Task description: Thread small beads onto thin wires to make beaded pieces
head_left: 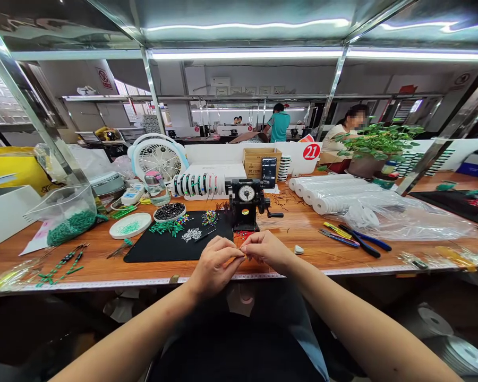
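Both hands meet low over the front of the bench, close together and narrowly pinched: the thumb and fingertips of the left hand (213, 267) and the right hand (268, 250) close on a tiny piece (244, 255) just above the wooden workbench (313, 255). It is too small and too hidden by the fingers to identify, and its long axis and pointing direction cannot be read. Just left of the hands lies a black mat (151, 249) holding loose green beads (166, 227), a small heap of silver-coloured pieces (191, 234) and a cluster of multicoloured beads (209, 217). Directly ahead stands a black hand-cranked winder with a round dial (246, 202). To the right lie blue-handled pliers (360, 242), beside plastic-wrapped white rolls (342, 194). Farther left, a clear bag of green beads (69, 222) sits near a white dish (129, 225). Beyond stand a white fan (157, 158), a cardboard box (258, 163) and a potted plant (376, 143). A co-worker in a teal shirt (279, 124) stands well away, across the room.
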Tool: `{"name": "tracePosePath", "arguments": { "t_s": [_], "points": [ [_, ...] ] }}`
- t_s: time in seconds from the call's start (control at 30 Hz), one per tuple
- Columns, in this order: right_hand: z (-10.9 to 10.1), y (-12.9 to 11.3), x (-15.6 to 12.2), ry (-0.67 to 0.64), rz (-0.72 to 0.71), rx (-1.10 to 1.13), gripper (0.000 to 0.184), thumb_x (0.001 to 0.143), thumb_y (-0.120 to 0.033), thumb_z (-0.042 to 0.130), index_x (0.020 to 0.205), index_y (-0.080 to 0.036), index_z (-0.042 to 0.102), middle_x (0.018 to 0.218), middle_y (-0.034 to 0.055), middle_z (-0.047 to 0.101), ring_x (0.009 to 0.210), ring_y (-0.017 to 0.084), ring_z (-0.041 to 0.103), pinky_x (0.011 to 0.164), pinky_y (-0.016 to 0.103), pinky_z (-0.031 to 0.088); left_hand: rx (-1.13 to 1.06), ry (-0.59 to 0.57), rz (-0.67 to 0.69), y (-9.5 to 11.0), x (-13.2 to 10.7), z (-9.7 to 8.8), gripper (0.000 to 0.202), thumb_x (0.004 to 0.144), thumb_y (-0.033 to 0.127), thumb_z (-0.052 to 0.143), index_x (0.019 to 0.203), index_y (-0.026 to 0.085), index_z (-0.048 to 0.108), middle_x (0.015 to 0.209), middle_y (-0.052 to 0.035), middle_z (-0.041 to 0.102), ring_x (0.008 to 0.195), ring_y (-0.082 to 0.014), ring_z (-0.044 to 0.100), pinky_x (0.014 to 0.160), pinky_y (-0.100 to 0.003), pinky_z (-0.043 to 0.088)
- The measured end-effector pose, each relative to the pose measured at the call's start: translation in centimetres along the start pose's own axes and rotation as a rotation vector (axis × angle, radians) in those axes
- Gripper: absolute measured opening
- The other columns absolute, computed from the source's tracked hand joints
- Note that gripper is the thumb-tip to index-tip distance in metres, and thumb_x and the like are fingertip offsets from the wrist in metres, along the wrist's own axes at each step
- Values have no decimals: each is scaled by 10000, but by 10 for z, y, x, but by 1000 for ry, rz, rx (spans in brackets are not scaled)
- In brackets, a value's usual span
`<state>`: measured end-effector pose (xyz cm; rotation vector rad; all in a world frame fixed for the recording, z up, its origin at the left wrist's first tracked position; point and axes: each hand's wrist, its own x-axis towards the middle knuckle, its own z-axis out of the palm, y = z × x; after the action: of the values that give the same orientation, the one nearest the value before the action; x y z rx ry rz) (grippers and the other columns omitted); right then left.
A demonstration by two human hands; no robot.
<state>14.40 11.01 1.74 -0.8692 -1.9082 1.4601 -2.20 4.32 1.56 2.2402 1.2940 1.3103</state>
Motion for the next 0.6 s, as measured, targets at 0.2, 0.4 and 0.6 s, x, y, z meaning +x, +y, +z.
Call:
{"name": "tracePosePath", "arguments": {
  "t_s": [0.2, 0.4, 0.6],
  "points": [
    [6, 1, -1, 84, -135, -230, 158, 737, -178, 519, 636, -136, 633, 541, 0, 578, 510, 99, 468, 494, 209, 348, -119, 24, -451, 5, 5, 0, 158, 729, 333, 642, 653, 197, 671, 655, -21, 602, 634, -168, 513, 601, -269, 364],
    [12, 1, -5, 95, -387, -614, 134, 743, -118, 526, 672, -159, 632, 698, 49, 634, 674, 159, 538, 663, 269, 368, -224, -35, -627, -5, 11, -6, 206, 652, 367, 688, 642, 162, 677, 635, -17, 646, 610, -163, 533, 590, -260, 371],
    [11, -1, -9, 51, -424, -737, 169, 783, -123, 505, 652, -156, 606, 654, 38, 621, 609, 135, 515, 597, 244, 338, -438, -79, -626, -9, 8, 2, 238, 739, 402, 612, 774, 168, 587, 647, -14, 637, 561, -144, 562, 537, -241, 413]
  ]
}}
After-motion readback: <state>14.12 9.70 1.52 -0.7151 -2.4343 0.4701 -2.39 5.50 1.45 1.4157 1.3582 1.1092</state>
